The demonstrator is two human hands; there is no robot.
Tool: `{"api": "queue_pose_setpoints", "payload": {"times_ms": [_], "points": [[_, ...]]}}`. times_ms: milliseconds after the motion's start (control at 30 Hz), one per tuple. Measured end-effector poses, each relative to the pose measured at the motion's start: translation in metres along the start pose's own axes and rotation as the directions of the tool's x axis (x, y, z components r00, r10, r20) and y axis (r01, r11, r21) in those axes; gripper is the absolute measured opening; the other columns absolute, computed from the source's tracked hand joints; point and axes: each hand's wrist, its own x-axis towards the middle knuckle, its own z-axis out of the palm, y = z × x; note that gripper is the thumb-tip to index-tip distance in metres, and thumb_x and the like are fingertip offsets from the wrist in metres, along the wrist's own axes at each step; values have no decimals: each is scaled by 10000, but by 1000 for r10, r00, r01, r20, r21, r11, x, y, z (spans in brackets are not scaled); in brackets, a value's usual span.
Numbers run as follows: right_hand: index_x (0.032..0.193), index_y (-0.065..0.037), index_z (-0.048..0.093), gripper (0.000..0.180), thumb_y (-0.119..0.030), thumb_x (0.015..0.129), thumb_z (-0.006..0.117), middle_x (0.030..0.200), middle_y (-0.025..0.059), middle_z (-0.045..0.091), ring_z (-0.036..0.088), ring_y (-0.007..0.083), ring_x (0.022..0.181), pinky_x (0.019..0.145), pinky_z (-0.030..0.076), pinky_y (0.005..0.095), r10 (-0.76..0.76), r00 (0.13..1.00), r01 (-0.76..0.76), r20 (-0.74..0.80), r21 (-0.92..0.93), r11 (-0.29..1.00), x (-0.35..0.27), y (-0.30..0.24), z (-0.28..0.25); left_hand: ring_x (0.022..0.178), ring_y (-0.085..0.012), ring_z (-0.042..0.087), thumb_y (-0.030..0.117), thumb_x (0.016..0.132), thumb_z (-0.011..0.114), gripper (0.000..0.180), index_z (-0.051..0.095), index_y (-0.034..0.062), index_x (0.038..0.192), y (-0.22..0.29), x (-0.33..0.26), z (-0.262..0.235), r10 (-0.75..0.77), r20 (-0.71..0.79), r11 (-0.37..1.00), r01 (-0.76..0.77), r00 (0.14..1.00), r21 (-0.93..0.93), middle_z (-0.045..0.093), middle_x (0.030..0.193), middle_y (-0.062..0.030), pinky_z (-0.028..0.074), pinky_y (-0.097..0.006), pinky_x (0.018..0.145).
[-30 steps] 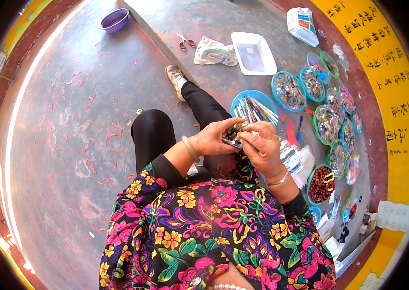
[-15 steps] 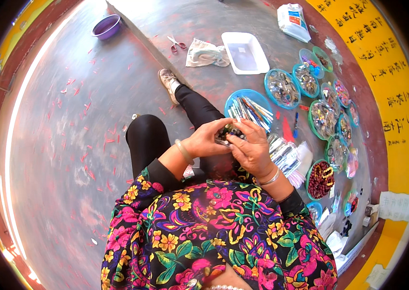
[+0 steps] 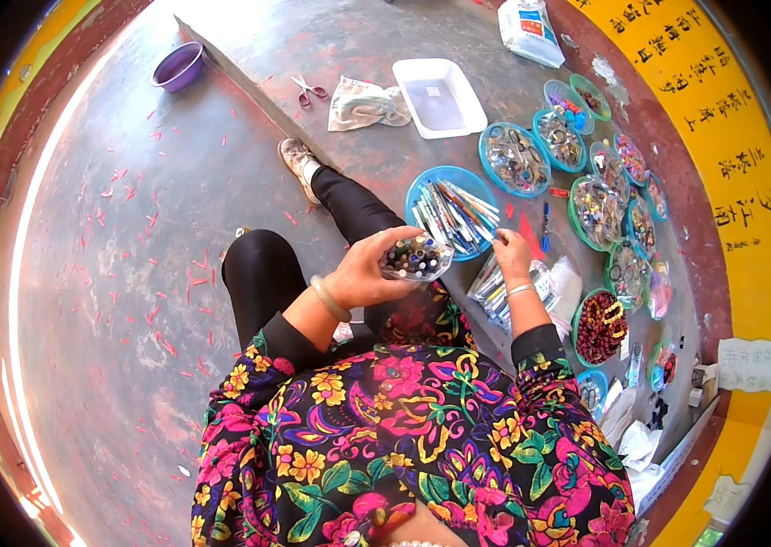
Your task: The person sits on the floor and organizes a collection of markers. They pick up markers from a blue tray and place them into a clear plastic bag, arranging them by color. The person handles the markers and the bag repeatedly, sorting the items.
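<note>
In my left hand (image 3: 369, 269) is a clear cup of pens (image 3: 416, 259), held above my lap with the pen ends pointing up. The fingers curl round the cup's far side. My right hand (image 3: 513, 255) is at the right rim of a blue bowl (image 3: 414, 184), thumb and fingers pinched together; what is between them, if anything, is too small to make out. Several loose pens (image 3: 460, 217) lie in that bowl. Just below my right hand, more pens (image 3: 495, 294) lie bundled in clear plastic.
Round bowls of small parts (image 3: 515, 159) crowd the floor to the right, beside a bowl of dark red beads (image 3: 599, 339). Farther off are a white tray (image 3: 476, 114), a cloth (image 3: 358, 108), scissors (image 3: 309, 90) and a purple basin (image 3: 178, 67). A blue marker (image 3: 546, 228) lies nearby.
My right hand has left the cup and moved right to the bowl's rim. The left hand still holds the cup, now tilted with its pen ends more visible.
</note>
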Motion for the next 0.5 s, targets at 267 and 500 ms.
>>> {"api": "queue_pose_setpoints", "payload": {"times_ms": [267, 500], "points": [[963, -44, 625, 212, -156, 783, 611, 975, 160, 628, 606, 348, 935, 828, 489, 429, -33, 988, 95, 148, -438, 894, 8, -2, 27, 1034, -137, 587, 46, 696, 774, 632, 506, 1, 1267, -2, 1, -1, -70, 36, 994, 73, 997, -84, 627, 1126, -81, 453, -283, 926], [902, -82, 647, 154, -103, 843, 506, 942, 116, 648, 633, 284, 929, 767, 526, 418, -68, 972, 194, 226, -598, 778, 19, -10, 33, 1052, -138, 577, 46, 702, 774, 648, 492, 1, 1284, -5, 1, -2, -90, 42, 984, 96, 995, -151, 617, 1146, -85, 446, -284, 939]]}}
